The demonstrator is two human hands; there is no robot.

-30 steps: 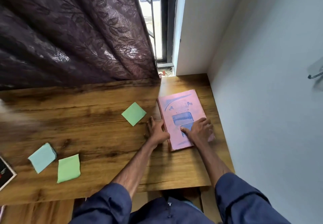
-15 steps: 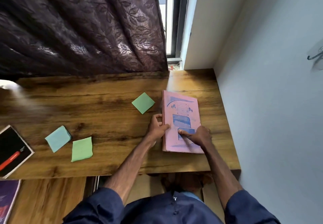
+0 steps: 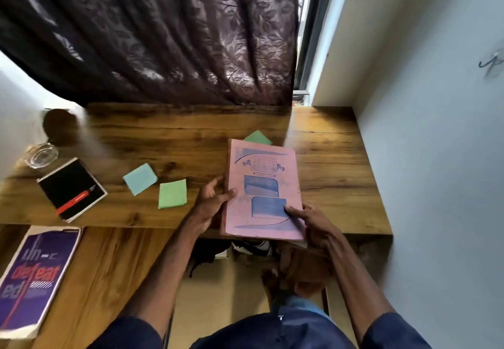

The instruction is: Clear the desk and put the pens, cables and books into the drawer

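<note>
A pink book (image 3: pixel 263 185) with blue print is lifted off the wooden desk (image 3: pixel 177 141), its near end past the desk's front edge. My left hand (image 3: pixel 212 198) grips its left edge, thumb on the cover. My right hand (image 3: pixel 308 220) holds its near right corner, thumb on the cover and fingers beneath. A black book (image 3: pixel 71 188) with a red stripe lies at the desk's left. A purple book (image 3: pixel 32 277) lies on a lower wooden surface at the bottom left.
A blue sticky pad (image 3: pixel 140 178) and a green one (image 3: pixel 173 193) lie mid-desk; another green pad (image 3: pixel 257 138) peeks out behind the pink book. A glass ashtray (image 3: pixel 41 155) and a dark round object (image 3: pixel 60 125) sit far left. Curtain behind, wall at right.
The pink book lay flat on the desk with both hands on it; now both hands have lifted it and drawn it toward me. The view has shifted left, showing more of the desk.
</note>
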